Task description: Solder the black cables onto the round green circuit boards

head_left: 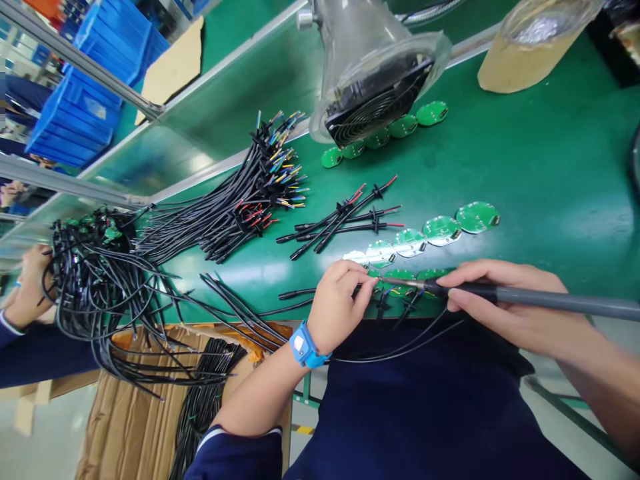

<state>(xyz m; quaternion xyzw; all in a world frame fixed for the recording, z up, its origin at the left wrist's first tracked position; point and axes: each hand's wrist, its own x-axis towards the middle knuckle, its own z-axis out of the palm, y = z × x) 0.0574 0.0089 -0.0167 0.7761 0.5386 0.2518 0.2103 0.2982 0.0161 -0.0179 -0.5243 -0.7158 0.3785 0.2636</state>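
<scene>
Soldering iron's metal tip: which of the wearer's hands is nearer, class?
Left: the left hand is close beside the metal tip; the right hand grips the handle, farther back.

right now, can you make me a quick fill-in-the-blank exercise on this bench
The right hand holds the iron, whose tip points toward the ____ hand.
The watch strap is ____.
The round boards are ____.
A co-worker's hand is at the pile of black ____.

Missing words: left; blue; green; cables.

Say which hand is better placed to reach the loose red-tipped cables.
Likely the left hand: nearer the red-tipped cables, though pinched near the tip of the soldering iron; the right hand has its grip around that tool.
</scene>
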